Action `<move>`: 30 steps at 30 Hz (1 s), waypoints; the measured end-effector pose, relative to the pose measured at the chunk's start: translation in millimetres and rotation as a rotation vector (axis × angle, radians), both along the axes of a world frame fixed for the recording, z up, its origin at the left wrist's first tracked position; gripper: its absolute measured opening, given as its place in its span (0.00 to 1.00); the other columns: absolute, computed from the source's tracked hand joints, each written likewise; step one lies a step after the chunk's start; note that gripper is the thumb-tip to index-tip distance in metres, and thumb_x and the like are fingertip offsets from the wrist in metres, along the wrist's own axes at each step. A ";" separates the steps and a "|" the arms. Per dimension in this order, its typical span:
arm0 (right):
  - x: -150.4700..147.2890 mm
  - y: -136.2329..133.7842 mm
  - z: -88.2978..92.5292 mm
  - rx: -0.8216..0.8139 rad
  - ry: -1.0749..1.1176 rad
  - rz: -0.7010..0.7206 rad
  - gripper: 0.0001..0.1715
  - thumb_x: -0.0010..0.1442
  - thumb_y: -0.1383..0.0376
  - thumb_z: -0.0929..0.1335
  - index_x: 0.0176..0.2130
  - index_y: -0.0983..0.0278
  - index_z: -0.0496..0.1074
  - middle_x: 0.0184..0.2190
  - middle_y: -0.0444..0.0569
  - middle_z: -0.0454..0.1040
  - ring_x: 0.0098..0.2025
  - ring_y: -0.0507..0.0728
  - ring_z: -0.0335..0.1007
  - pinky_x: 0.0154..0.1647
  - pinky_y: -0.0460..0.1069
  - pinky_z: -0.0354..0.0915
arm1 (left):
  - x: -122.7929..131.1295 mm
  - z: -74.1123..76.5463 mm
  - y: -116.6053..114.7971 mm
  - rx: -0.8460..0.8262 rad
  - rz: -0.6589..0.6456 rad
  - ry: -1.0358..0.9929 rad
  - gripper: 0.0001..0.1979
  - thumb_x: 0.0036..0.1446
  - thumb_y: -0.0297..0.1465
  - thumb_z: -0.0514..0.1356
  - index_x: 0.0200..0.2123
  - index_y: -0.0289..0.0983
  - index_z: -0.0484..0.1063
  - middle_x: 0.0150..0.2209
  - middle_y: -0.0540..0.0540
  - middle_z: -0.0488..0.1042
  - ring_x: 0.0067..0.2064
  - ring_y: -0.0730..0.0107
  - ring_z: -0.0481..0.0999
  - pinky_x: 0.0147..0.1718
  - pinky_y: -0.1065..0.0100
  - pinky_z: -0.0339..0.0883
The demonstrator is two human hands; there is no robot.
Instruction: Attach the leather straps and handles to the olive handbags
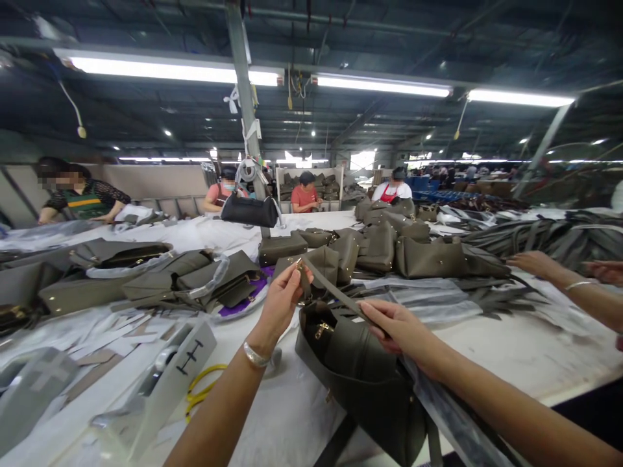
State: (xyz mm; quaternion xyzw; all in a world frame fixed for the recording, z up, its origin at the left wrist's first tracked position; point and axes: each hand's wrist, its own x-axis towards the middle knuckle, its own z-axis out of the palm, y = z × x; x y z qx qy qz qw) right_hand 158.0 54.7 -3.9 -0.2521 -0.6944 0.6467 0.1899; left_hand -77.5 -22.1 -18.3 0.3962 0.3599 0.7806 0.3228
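A dark olive handbag [360, 379] lies open on the white table [516, 350] right in front of me. Its matching strap [335, 292] runs taut between my two hands above the bag's mouth. My left hand [282, 299], with a silver bracelet on the wrist, pinches the strap's upper end near a metal clasp. My right hand [396, 324] is closed on the strap lower down, just over the bag's rim.
Several finished olive bags [418, 253] stand in a row behind. More bags in plastic [195, 279] lie at the left, and loose straps [535, 233] are piled at the right. A co-worker's hand [535, 263] reaches in from the right. A steel pole [246, 104] rises mid-table.
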 end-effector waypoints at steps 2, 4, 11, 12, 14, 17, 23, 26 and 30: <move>0.3 1.3 -2.2 0.033 -0.007 -0.006 0.25 0.61 0.44 0.66 0.36 0.63 0.69 0.16 0.34 0.54 0.14 0.44 0.43 0.13 0.41 0.42 | -0.7 0.7 -0.3 0.017 -0.038 -0.038 0.16 0.59 0.37 0.65 0.47 0.36 0.76 0.43 0.45 0.79 0.41 0.72 0.78 0.42 0.73 0.70; 0.5 2.6 -3.9 0.060 -0.008 -0.010 0.25 0.60 0.44 0.66 0.36 0.63 0.70 0.15 0.34 0.54 0.14 0.44 0.44 0.13 0.41 0.42 | -2.1 0.4 -0.2 0.033 -0.062 -0.066 0.16 0.58 0.37 0.65 0.48 0.37 0.76 0.42 0.45 0.79 0.40 0.73 0.78 0.41 0.74 0.70; -0.2 5.2 -5.8 0.068 -0.007 -0.019 0.25 0.60 0.44 0.66 0.35 0.64 0.71 0.17 0.36 0.57 0.14 0.44 0.46 0.13 0.42 0.43 | -5.4 -3.8 0.4 0.022 -0.119 -0.086 0.17 0.58 0.36 0.66 0.49 0.37 0.76 0.42 0.46 0.79 0.37 0.76 0.76 0.36 0.77 0.68; -0.6 5.4 -5.1 0.074 -0.002 -0.014 0.25 0.61 0.44 0.66 0.36 0.64 0.71 0.17 0.36 0.58 0.14 0.44 0.46 0.13 0.42 0.43 | -5.5 -3.6 0.1 0.019 -0.137 -0.081 0.17 0.58 0.37 0.66 0.49 0.36 0.76 0.42 0.46 0.78 0.36 0.77 0.75 0.34 0.77 0.67; -1.4 6.0 -3.6 0.089 0.004 -0.003 0.25 0.61 0.45 0.66 0.39 0.65 0.72 0.18 0.37 0.61 0.14 0.43 0.47 0.13 0.42 0.42 | -6.2 -2.6 -0.6 0.006 -0.170 -0.073 0.17 0.58 0.37 0.66 0.48 0.36 0.76 0.40 0.46 0.78 0.33 0.78 0.74 0.30 0.78 0.66; -1.3 7.7 -3.1 0.129 -0.001 -0.005 0.25 0.61 0.46 0.67 0.43 0.65 0.73 0.22 0.40 0.67 0.14 0.43 0.48 0.13 0.42 0.42 | -8.8 -0.9 -1.4 -0.005 -0.193 -0.099 0.17 0.57 0.37 0.66 0.49 0.38 0.75 0.37 0.48 0.78 0.32 0.77 0.74 0.29 0.77 0.66; -1.4 10.8 1.1 0.188 -0.016 0.071 0.27 0.60 0.46 0.67 0.47 0.65 0.70 0.36 0.48 0.76 0.18 0.46 0.61 0.16 0.44 0.57 | -7.9 2.3 -1.4 -0.032 -0.183 -0.101 0.19 0.53 0.35 0.70 0.49 0.37 0.77 0.40 0.47 0.78 0.36 0.76 0.75 0.35 0.76 0.68; -7.1 12.9 12.4 0.180 -0.027 0.151 0.27 0.61 0.46 0.66 0.46 0.65 0.68 0.27 0.43 0.72 0.18 0.46 0.60 0.17 0.43 0.55 | -0.9 4.4 -1.1 -0.043 -0.179 -0.031 0.17 0.53 0.33 0.70 0.47 0.37 0.78 0.44 0.46 0.77 0.39 0.75 0.75 0.40 0.75 0.68; -21.3 19.8 25.2 0.171 0.038 0.139 0.24 0.61 0.46 0.66 0.39 0.65 0.69 0.23 0.41 0.68 0.20 0.47 0.61 0.20 0.43 0.57 | 11.6 8.2 -1.8 -0.064 -0.186 0.041 0.18 0.54 0.32 0.69 0.49 0.39 0.77 0.45 0.45 0.78 0.43 0.72 0.76 0.46 0.72 0.68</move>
